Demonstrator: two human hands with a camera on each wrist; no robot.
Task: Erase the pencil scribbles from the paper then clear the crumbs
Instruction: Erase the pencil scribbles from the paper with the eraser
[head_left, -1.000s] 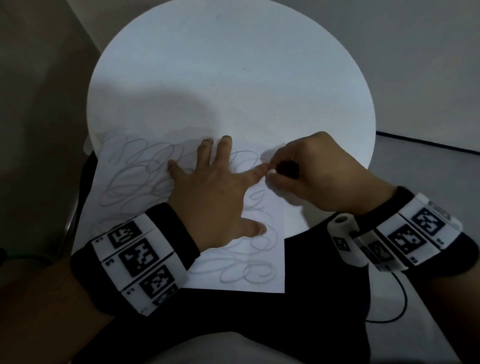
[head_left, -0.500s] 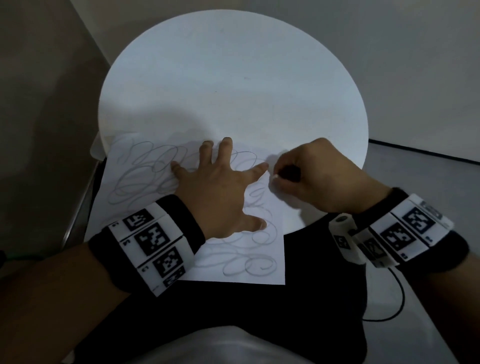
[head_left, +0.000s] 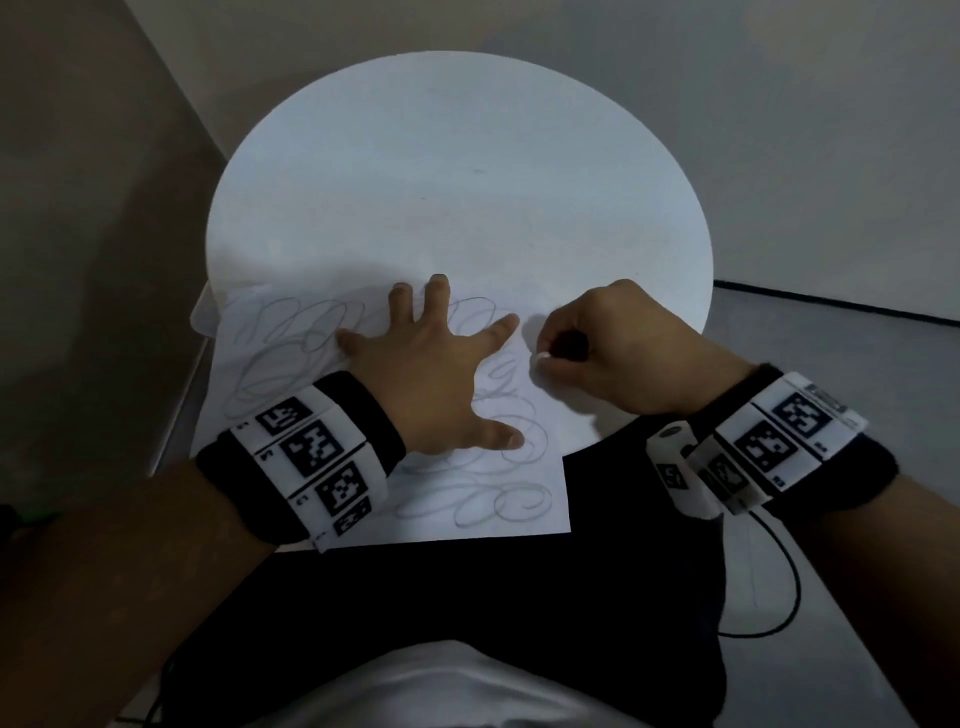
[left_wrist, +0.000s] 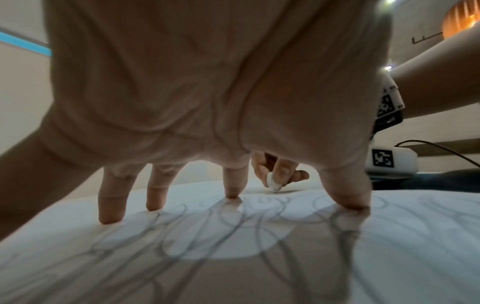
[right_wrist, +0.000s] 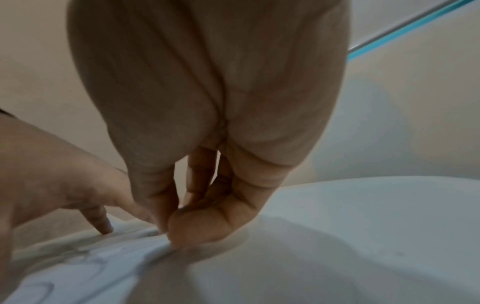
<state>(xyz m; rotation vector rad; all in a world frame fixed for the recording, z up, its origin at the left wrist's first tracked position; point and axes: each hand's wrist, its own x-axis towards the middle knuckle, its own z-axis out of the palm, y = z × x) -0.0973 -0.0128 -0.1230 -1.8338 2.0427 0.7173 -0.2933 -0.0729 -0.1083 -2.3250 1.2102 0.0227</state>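
A white sheet of paper (head_left: 291, 358) covered in grey pencil scribbles (head_left: 478, 501) lies on the near part of a round white table (head_left: 457, 171), its near edge hanging over my lap. My left hand (head_left: 431, 364) lies flat on the sheet with fingers spread, its fingertips (left_wrist: 232, 193) pressing the paper (left_wrist: 233, 267). My right hand (head_left: 597, 348) pinches a small white eraser (head_left: 543, 356) at the sheet's right edge, just right of the left index finger. In the left wrist view the eraser (left_wrist: 272, 182) touches the paper. In the right wrist view the right hand (right_wrist: 171, 232) hides the eraser.
The table stands in a corner between two walls (head_left: 78, 208). A black cable (head_left: 779, 597) runs from my right wristband down over the grey floor (head_left: 857, 364). My dark lap (head_left: 467, 597) lies under the paper's overhanging edge.
The view has shifted, with the table now lower in the picture. My right hand with the eraser has drawn slightly away from the left index fingertip. The left hand stays spread on the paper.
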